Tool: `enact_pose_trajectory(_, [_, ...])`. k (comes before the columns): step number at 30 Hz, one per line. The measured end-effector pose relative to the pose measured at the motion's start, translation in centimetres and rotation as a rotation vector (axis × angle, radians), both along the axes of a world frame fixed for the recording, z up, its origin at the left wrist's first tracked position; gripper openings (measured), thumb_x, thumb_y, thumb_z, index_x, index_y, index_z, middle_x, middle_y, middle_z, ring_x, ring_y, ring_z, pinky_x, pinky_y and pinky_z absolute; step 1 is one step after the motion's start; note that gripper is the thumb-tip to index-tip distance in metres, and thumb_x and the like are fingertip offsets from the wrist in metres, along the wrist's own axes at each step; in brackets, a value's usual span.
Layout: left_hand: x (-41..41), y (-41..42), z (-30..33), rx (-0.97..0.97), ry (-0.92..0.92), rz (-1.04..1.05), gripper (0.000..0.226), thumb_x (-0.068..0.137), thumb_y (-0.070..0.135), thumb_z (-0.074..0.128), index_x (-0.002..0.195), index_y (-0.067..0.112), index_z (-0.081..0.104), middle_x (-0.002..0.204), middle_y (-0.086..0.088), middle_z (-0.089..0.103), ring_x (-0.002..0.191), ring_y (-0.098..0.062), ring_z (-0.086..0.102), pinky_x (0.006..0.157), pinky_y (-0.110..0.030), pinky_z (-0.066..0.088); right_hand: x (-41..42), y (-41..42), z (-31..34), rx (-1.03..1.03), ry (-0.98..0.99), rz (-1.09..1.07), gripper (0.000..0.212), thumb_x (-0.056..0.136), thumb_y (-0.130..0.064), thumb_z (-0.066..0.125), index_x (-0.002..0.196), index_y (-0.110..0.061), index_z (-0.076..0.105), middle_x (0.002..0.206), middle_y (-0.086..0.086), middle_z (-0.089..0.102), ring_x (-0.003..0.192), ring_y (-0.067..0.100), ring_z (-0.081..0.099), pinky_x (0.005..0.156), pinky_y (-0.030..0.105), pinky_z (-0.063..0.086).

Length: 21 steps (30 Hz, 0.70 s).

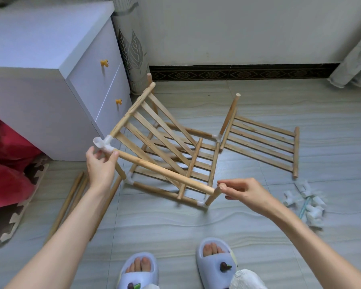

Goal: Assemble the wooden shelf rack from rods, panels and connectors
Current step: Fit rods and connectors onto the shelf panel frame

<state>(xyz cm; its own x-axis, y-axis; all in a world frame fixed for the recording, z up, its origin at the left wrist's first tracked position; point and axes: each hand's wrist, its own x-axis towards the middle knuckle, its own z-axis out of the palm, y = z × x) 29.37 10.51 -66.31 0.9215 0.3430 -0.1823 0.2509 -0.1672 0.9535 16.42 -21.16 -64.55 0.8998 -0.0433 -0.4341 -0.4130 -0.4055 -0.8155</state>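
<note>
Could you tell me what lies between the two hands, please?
In the head view, one wooden rod spans from the connector at the left hand to the right hand.

A half-built wooden rack [171, 161] stands on the floor, one slatted panel [152, 130] tilted; another panel [263, 147] lies flat beside it.

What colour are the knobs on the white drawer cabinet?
Orange-yellow knobs on the drawer cabinet, seen in the head view.
</note>
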Motion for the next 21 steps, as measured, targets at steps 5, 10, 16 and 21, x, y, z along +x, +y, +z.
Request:
enact_pose_trajectory(5, [1.5, 0.7, -0.8, 0.001, 0.111, -0.23, 0.111, 0.055, 0.067, 0.074, 0.144, 0.031, 0.018, 0.148, -0.015, 0.033, 0.135, -0.027, 0.036, 0.109, -0.05, 0.034, 0.4, 2.0, -0.1, 0.068, 0.016, 0.063, 0.014, 0.081, -0.024, 0.071, 0.09, -0.034, 0.072, 0.095, -0.008, 0.073, 0.092, 0.012, 0.068, 0.091, 0.036, 0.053])
enact_pose_trajectory(10, [4.6, 1.4, 0.5, 0.035, 0.119, -0.295, 0.084, 0.086, 0.028, 0.067, 0.149, 0.023, 0.012, 0.143, -0.016, 0.041, 0.133, -0.024, 0.037, 0.11, -0.04, 0.028, 1.1, 5.3, -0.8, 0.11, -0.029, 0.116, 0.018, 0.084, -0.018, 0.068, 0.1, -0.024, 0.071, 0.097, -0.006, 0.072, 0.088, 0.004, 0.067, 0.087, 0.028, 0.054])
enact_pose_trajectory(16, [8.2, 2.7, 0.8, 0.19, 0.108, -0.424, 0.084, 0.087, 0.036, 0.062, 0.151, 0.021, 0.01, 0.156, -0.002, 0.019, 0.143, -0.019, 0.015, 0.115, -0.038, 0.017, 3.4, 8.3, -1.6, -0.022, -0.133, 0.296, 0.013, 0.086, -0.024, 0.066, 0.099, -0.023, 0.07, 0.095, -0.01, 0.069, 0.089, 0.001, 0.062, 0.085, 0.023, 0.05])
enact_pose_trajectory(21, [8.5, 2.9, 1.4, 0.156, 0.149, -0.52, 0.08, 0.093, 0.04, 0.051, 0.151, 0.022, -0.001, 0.157, 0.004, 0.013, 0.143, -0.014, 0.013, 0.116, -0.039, 0.017, 4.9, 9.9, -1.8, 0.029, -0.14, 0.303, 0.01, 0.085, -0.024, 0.067, 0.09, -0.033, 0.067, 0.089, -0.014, 0.069, 0.088, 0.0, 0.063, 0.085, 0.024, 0.051])
